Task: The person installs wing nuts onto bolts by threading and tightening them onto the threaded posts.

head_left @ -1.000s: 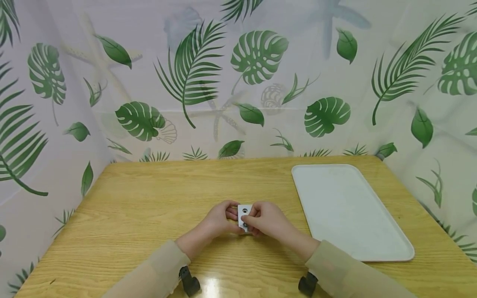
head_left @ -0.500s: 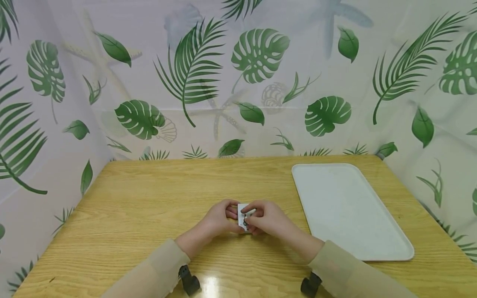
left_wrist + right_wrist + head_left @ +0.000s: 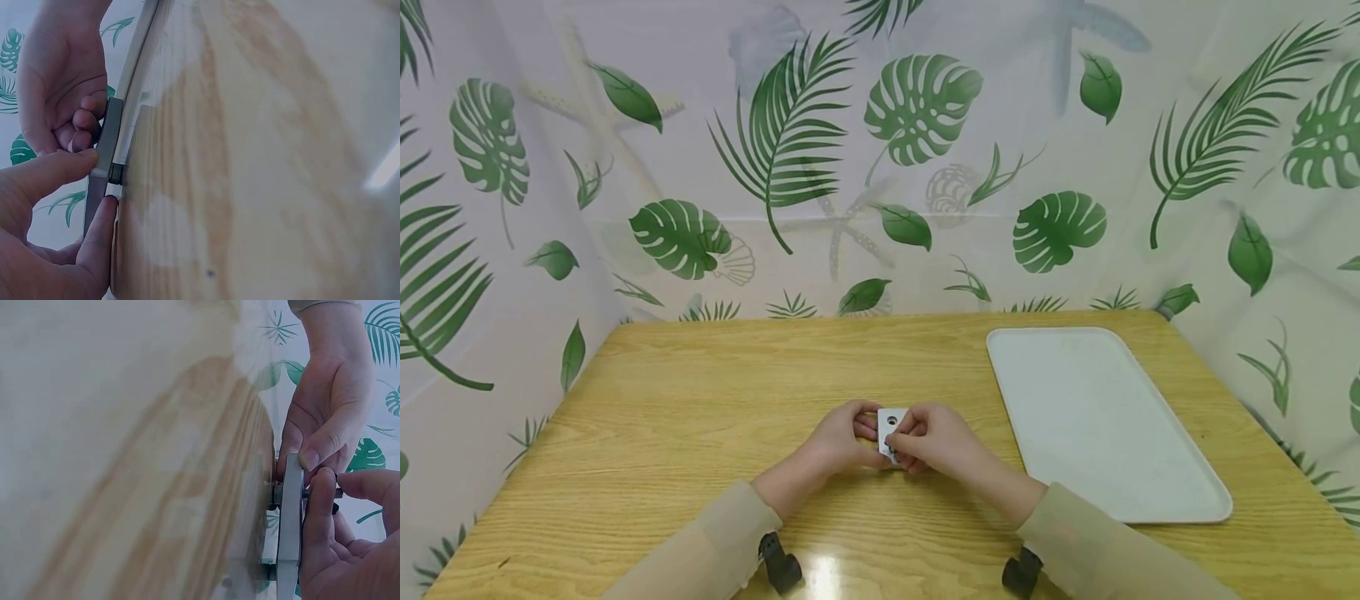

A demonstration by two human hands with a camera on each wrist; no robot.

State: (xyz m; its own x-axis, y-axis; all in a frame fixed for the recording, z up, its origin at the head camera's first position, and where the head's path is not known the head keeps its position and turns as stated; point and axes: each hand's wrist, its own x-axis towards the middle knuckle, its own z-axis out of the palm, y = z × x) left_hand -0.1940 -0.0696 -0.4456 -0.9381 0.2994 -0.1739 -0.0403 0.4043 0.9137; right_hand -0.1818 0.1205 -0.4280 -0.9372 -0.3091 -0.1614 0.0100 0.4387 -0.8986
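A small pale metal plate [image 3: 886, 427] with round holes stands on edge between my hands, close over the table. My left hand [image 3: 842, 437] grips it at its left side, thumb on one face and fingers on the other in the left wrist view. Dark bolt heads [image 3: 275, 496] show on the plate's table side. From the other face a threaded bolt end [image 3: 339, 494] sticks out. There my right hand [image 3: 936, 437] pinches a small black wing nut [image 3: 335, 508] on the bolt. Fingers hide most of the nut.
A white rectangular tray [image 3: 1097, 417] lies at the right of the wooden table [image 3: 715, 375]. Leaf-printed cloth [image 3: 820, 167] hangs behind the table and along both sides. Each wrist carries a small black camera [image 3: 781, 567].
My right thumb and index finger shift over the nut, the index reaching out across the plate and then drawing back to a pinch. The left hand and plate stay nearly still.
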